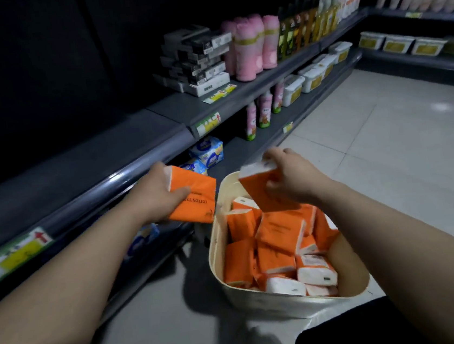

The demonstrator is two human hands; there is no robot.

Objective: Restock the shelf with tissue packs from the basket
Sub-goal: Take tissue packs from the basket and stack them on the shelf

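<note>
A cream basket [217,246] stands on the floor, filled with several orange and white tissue packs [279,232]. My left hand [156,192] grips one orange tissue pack [196,200] left of the basket, just in front of the dark lower shelf [86,188]. My right hand [291,174] holds a second orange pack [261,187] tilted above the basket's far end. The shelf surface beside my left hand is bare and dark.
Blue and white packs [209,151] lie on the bottom shelf behind my left hand. The upper shelf carries dark boxes [196,59], pink rolls [251,47] and bottles. White tubs [308,77] line the lower shelf to the right. Pale floor tiles [388,153] stretch right of the basket.
</note>
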